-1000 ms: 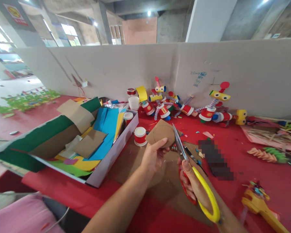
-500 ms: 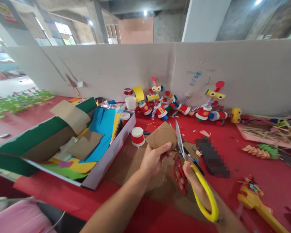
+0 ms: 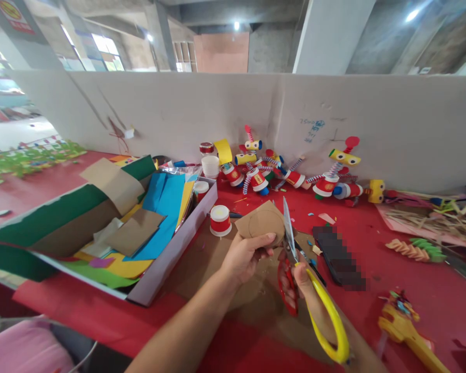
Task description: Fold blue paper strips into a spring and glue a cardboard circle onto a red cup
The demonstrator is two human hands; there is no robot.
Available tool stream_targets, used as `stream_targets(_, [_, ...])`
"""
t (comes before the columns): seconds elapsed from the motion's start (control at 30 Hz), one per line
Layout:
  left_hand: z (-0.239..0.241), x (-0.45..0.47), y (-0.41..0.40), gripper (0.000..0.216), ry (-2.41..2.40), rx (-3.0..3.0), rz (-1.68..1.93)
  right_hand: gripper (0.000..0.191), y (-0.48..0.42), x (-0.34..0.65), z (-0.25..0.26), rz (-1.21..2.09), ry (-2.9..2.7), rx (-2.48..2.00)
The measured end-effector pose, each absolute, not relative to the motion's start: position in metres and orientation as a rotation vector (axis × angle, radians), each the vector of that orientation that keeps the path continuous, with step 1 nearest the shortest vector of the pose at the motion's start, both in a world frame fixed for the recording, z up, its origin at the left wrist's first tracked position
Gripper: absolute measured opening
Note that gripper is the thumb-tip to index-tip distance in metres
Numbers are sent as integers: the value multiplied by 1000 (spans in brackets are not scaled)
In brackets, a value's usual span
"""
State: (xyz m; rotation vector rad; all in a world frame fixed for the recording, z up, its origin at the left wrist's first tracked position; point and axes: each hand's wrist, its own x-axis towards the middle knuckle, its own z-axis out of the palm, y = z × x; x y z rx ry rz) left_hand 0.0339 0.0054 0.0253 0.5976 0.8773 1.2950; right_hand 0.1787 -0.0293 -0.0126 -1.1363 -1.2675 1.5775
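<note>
My left hand (image 3: 245,257) pinches a piece of brown cardboard (image 3: 261,223) with a circle drawn on it, thumb on its near face. My right hand (image 3: 300,287) grips scissors (image 3: 295,259) with one red and one yellow handle loop. The blades point up and away along the right edge of the cardboard piece. Both hands hover above a larger brown cardboard sheet (image 3: 202,259) lying on the red table (image 3: 392,290).
An open box (image 3: 171,259) of coloured paper and cardboard sheets lies at left. A red and white cup (image 3: 220,220) stands just beyond my left hand. Paper-cup figures (image 3: 256,171) line the grey wall. A dark flat object (image 3: 337,248), folded paper pieces (image 3: 411,249) and a yellow craft (image 3: 407,329) lie at right.
The scissor handles have spread apart, the red loop swinging away from the yellow one. The cardboard piece has stayed in my left hand with little movement.
</note>
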Motion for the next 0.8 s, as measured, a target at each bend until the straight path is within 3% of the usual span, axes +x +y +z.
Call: stream_targets(0.8, [28, 2, 19, 25, 943, 747, 1146, 53, -36, 178, 2, 1764, -1181, -1192])
